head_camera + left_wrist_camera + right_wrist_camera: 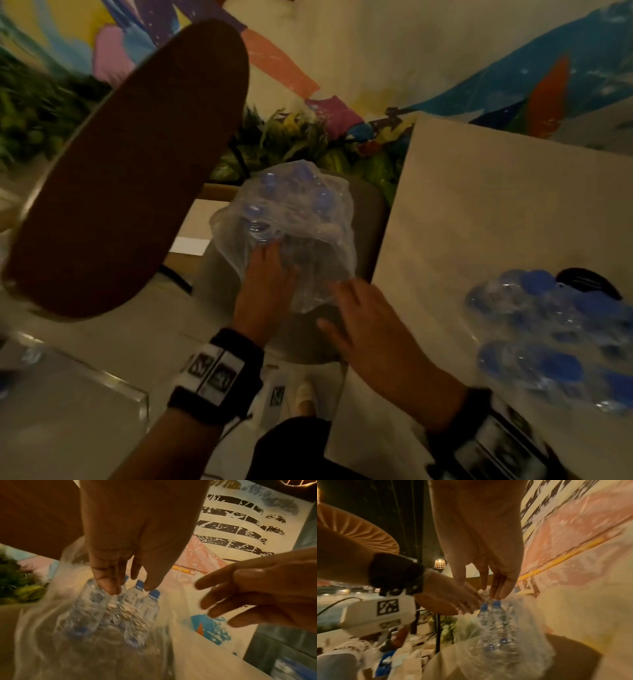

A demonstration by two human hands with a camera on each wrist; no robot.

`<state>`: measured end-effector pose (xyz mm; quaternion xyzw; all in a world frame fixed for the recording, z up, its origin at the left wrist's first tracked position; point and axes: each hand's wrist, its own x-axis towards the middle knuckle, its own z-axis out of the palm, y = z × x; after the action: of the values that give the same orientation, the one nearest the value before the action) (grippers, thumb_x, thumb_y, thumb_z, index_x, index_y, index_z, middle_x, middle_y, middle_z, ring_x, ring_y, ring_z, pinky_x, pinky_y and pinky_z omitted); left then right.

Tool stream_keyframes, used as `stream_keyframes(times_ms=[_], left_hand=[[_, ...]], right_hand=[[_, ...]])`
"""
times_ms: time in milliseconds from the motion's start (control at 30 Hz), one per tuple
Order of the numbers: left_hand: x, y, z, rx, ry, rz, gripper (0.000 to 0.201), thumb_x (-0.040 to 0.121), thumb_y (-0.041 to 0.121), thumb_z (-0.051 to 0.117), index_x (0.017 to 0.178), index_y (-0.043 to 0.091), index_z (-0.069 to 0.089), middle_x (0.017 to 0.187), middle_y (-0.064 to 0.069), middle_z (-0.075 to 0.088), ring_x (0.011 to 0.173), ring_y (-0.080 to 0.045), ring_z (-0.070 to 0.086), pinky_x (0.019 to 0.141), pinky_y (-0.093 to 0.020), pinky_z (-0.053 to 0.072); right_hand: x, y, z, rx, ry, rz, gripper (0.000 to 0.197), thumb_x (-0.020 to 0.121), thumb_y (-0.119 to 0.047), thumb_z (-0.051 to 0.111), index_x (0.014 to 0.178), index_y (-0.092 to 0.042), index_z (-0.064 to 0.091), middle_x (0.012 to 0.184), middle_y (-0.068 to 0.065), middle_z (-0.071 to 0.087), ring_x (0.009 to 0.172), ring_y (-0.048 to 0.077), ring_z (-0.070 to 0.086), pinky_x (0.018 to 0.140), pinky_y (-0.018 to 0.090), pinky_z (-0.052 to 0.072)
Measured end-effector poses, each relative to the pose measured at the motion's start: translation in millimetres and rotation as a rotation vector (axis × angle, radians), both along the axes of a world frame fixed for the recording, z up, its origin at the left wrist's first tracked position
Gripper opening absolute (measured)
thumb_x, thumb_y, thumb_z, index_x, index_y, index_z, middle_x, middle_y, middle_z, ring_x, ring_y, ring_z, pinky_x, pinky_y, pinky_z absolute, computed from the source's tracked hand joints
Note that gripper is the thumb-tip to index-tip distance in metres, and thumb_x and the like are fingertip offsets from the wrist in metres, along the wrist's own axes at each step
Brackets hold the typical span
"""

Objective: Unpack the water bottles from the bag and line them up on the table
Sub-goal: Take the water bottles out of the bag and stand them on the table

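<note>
reaching into the bag, left hand touches bottles; right hand fingers spread, empty

Café or restaurant-type venue, dim warm lighting, painted mural wall in bright colours, leafy plants at its base, round wooden tabletop, pale square table, caged hanging lamp, dark ceiling.

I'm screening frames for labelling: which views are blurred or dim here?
Head view: dim, the blue-capped clear water bottles on the white table smeared. Left wrist view: warm cast, the right hand motion-blurred. Right wrist view: the clear plastic bag soft, edges stretched.
</note>
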<state>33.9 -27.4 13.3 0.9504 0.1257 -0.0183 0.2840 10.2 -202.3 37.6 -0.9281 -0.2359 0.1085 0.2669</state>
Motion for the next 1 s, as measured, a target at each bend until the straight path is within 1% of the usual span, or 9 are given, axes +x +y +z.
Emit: stream_keyframes(times_ms=[100, 167, 300, 500, 600, 667, 800, 867, 1000], left_hand=[[36, 34, 6, -0.027, -0.137, -0.094, 0.039, 0.091, 0.015, 0.047, 0.127, 0.001, 0.041, 0.131, -0.026, 0.046, 0.122, -0.038, 0.044, 0.105, -0.048, 0.039], [59, 49, 8, 0.018, -0.132, -0.169, 0.047, 0.089, 0.028, 0.038, 0.128, 0.001, 0.041, 0.133, -0.026, 0.045, 0.125, -0.04, 0.042, 0.106, -0.051, 0.037], [89, 62, 2, 0.226, -0.077, -0.194, 0.048, 0.09, 0.02, 0.043, 0.135, 0.008, 0.032, 0.139, -0.021, 0.04, 0.128, -0.039, 0.037, 0.107, -0.05, 0.034], [85, 72, -22, 0.335, 0.097, -0.263, 0.048, 0.09, 0.015, 0.044, 0.136, 0.016, 0.031, 0.143, -0.013, 0.036, 0.129, -0.037, 0.034, 0.107, -0.054, 0.031], [73, 71, -24, 0.171, 0.04, -0.163, 0.039, 0.088, 0.006, 0.049, 0.126, 0.011, 0.043, 0.135, -0.018, 0.042, 0.121, -0.037, 0.044, 0.102, -0.051, 0.039], [65, 67, -23, 0.076, -0.014, -0.065, 0.033, 0.086, 0.001, 0.051, 0.119, 0.008, 0.047, 0.127, -0.021, 0.045, 0.109, -0.037, 0.05, 0.091, -0.046, 0.048], [49, 55, -18, 0.007, -0.042, -0.065, 0.034, 0.084, 0.008, 0.06, 0.117, 0.008, 0.049, 0.123, -0.016, 0.046, 0.107, -0.028, 0.053, 0.094, -0.033, 0.048], [41, 48, -6, -0.065, -0.043, -0.045, 0.037, 0.08, 0.008, 0.064, 0.114, 0.009, 0.05, 0.12, -0.015, 0.047, 0.105, -0.028, 0.054, 0.091, -0.034, 0.05], [15, 28, 25, -0.032, -0.057, -0.023, 0.039, 0.074, 0.012, 0.07, 0.109, 0.009, 0.053, 0.105, -0.003, 0.044, 0.088, -0.015, 0.047, 0.074, -0.022, 0.04]], right_hand=[[36, 64, -28, -0.005, 0.001, 0.092, 0.064, 0.088, -0.033, 0.052, 0.139, -0.003, 0.029, 0.139, 0.026, 0.041, 0.128, 0.042, 0.039, 0.109, 0.053, 0.035], [66, 87, -36, -0.06, -0.052, 0.063, 0.074, 0.085, -0.028, 0.061, 0.141, 0.002, 0.022, 0.144, 0.032, 0.031, 0.134, 0.047, 0.029, 0.113, 0.058, 0.024], [122, 97, -37, -0.226, -0.065, -0.064, 0.073, 0.091, -0.03, 0.05, 0.145, -0.005, 0.007, 0.153, 0.024, 0.013, 0.141, 0.041, 0.012, 0.116, 0.052, 0.016], [158, 92, -45, -0.403, -0.115, -0.066, 0.06, 0.087, -0.017, 0.055, 0.14, -0.009, 0.027, 0.144, 0.024, 0.034, 0.129, 0.045, 0.033, 0.109, 0.054, 0.029], [149, 90, -48, -0.361, -0.121, -0.038, 0.051, 0.089, -0.008, 0.053, 0.136, -0.003, 0.035, 0.14, 0.026, 0.039, 0.125, 0.044, 0.039, 0.109, 0.05, 0.031], [140, 90, -47, -0.283, -0.106, -0.059, 0.047, 0.09, -0.005, 0.05, 0.135, -0.004, 0.036, 0.138, 0.026, 0.04, 0.119, 0.043, 0.046, 0.103, 0.049, 0.041], [119, 93, -43, -0.23, -0.163, -0.076, 0.036, 0.091, -0.004, 0.048, 0.126, 0.001, 0.042, 0.128, 0.028, 0.048, 0.109, 0.04, 0.055, 0.091, 0.045, 0.05], [105, 90, -35, -0.203, -0.193, -0.087, 0.033, 0.092, -0.005, 0.048, 0.124, 0.001, 0.044, 0.121, 0.028, 0.052, 0.099, 0.038, 0.06, 0.083, 0.04, 0.054], [61, 59, 1, -0.076, -0.128, -0.08, 0.022, 0.086, -0.012, 0.06, 0.106, -0.005, 0.051, 0.103, 0.022, 0.054, 0.069, 0.031, 0.06, 0.059, 0.027, 0.043]])
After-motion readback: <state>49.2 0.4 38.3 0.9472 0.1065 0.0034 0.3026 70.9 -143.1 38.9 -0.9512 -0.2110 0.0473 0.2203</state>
